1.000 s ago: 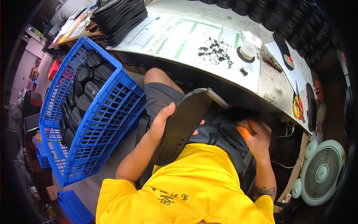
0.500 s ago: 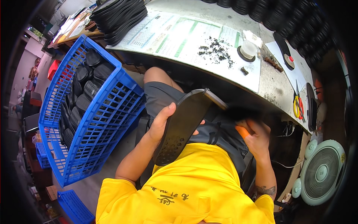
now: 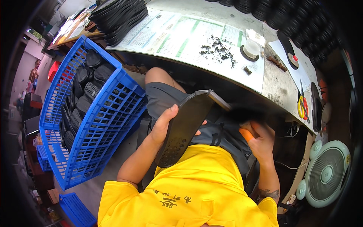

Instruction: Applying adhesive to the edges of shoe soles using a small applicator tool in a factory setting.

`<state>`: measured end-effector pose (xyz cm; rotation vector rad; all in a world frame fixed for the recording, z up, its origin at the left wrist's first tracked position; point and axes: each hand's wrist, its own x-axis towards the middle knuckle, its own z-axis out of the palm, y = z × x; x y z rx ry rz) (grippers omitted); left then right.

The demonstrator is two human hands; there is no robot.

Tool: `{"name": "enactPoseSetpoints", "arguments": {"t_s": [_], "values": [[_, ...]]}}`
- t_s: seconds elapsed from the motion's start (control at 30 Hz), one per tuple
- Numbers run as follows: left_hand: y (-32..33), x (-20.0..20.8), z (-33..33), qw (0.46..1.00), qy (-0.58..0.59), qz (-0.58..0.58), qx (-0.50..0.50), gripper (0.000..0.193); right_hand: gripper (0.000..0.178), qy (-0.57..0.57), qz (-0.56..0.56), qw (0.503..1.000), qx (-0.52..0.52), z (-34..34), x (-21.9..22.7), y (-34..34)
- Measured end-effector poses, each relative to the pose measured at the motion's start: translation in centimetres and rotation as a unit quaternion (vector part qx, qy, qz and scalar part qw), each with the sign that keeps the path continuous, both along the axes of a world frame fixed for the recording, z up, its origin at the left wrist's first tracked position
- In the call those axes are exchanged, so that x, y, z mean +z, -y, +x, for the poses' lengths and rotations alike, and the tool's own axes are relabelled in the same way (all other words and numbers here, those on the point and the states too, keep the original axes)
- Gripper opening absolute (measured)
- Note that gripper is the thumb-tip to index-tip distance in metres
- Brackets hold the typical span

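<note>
My left hand [image 3: 165, 123] is closed around a black shoe sole [image 3: 188, 125], thumb on the near face and fingertips showing at its far edge. The sole is tilted over my lap, its dimpled end down by my yellow shirt. From its upper end a narrow greyish strip [image 3: 220, 100] slants down to the right; I cannot tell whether it belongs to the sole. To the right, my right hand [image 3: 259, 135] has its fingers closed, with an orange cover [image 3: 246, 134] on one finger. A dark, blurred shape [image 3: 245, 113] lies just above those fingers, too smeared to name.
A blue plastic crate [image 3: 107, 109] of black soles stands at my left. On the worktable [image 3: 278, 81] are black scraps [image 3: 219, 50], a white round container [image 3: 252, 49], scissors [image 3: 302, 105] and a stack of soles [image 3: 119, 19]. A pale green fan [image 3: 327, 174] stands at right.
The view has shifted very slightly. Both hands and the black sole stay almost where they were.
</note>
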<state>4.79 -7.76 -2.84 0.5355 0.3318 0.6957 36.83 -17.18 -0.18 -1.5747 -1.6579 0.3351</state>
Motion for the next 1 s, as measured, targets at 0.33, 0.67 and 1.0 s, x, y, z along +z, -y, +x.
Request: {"name": "enactPoseSetpoints", "arguments": {"t_s": [0.33,0.67,1.0], "values": [[0.0,-0.1,-0.2,0.998,-0.051,0.021,-0.002,0.092,0.042,0.013,-0.014,1.0,-0.005,0.0,0.1,0.0],[0.0,0.0,-0.1,0.999,-0.031,0.024,0.019,0.078,0.041,-0.012,-0.031,0.999,-0.008,-0.2,0.4,0.7],[-0.1,-0.3,-0.3,0.996,-0.064,0.047,0.028,0.078,0.039,-0.016,-0.068,0.997,-0.018,0.1,0.8,0.6]]}}
